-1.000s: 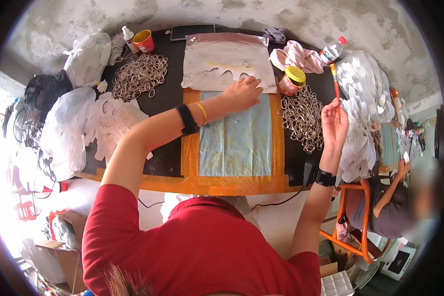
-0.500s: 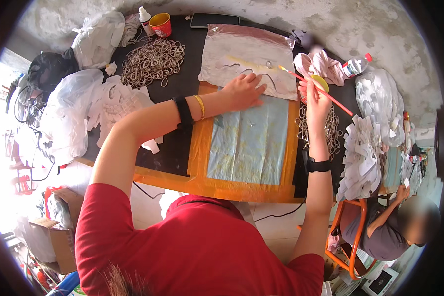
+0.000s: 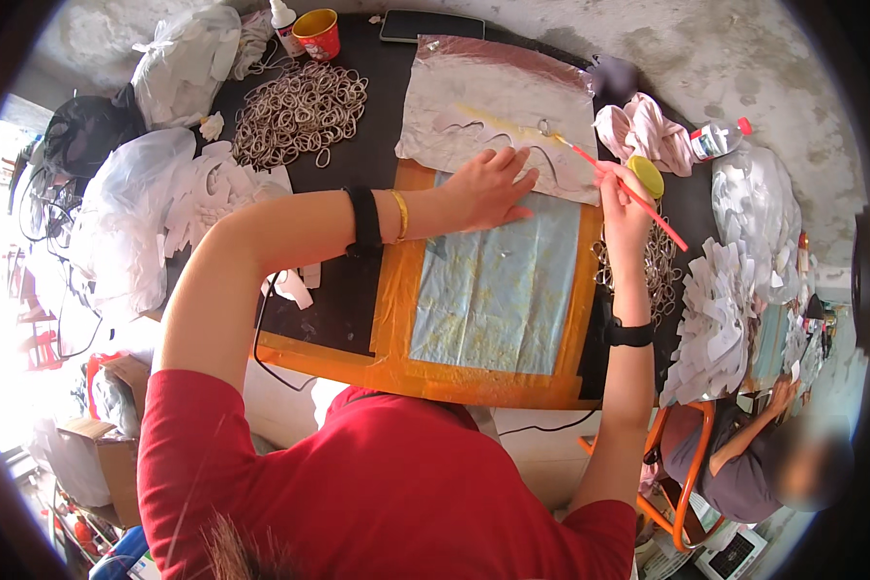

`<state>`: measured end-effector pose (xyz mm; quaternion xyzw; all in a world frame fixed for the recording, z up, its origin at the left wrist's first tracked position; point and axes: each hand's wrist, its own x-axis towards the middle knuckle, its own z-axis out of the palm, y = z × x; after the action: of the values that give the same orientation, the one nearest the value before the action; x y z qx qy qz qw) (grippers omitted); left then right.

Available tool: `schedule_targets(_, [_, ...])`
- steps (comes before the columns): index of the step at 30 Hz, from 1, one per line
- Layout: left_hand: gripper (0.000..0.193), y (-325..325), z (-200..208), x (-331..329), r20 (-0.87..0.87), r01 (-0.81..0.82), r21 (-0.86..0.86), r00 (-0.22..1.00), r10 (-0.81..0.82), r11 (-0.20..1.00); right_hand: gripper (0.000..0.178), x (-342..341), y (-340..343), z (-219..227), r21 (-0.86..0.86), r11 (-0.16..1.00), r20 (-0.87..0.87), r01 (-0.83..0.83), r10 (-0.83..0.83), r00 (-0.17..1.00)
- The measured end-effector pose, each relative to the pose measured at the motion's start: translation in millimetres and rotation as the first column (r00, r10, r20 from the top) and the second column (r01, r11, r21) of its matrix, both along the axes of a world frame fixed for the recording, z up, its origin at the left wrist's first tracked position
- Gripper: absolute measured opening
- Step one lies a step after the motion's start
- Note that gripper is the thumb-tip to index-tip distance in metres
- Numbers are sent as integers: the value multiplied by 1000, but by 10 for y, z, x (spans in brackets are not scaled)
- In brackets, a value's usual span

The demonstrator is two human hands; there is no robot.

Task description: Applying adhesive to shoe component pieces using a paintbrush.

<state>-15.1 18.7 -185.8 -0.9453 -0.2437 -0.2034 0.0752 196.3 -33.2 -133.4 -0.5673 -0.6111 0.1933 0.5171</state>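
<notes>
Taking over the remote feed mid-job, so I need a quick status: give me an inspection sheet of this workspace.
Surface: dark table with orange-bordered pale mat.
Job's things: silvery sheet; red-handled brush, its tip on the sheet.
Clutter: pile of rings, red cup, white cut-outs, plastic bags, bottle, yellow lid.
Grips: left hand flat on the sheet's edge; right hand holds the brush.
Cables: black cable over the table's near edge.
Surroundings: another person seated at right; concrete floor.
</notes>
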Motion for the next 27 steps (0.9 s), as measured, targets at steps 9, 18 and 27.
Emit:
schedule_targets(9, [57,-17,41,21,-44,-18,-67,999,15,998,15,53,14,14,5,1000,84,4,-4,996])
schedule_targets(18, [56,-31,33,-20,-8,-11,-57,1000,11,998,20,82,-62,158,-154,987,-329,45,-94,940])
schedule_targets(27, [56,-37,37,20,-5,-2,-63,1000,2,998,17,-180,3,28,-71,994,-96,-88,81,992])
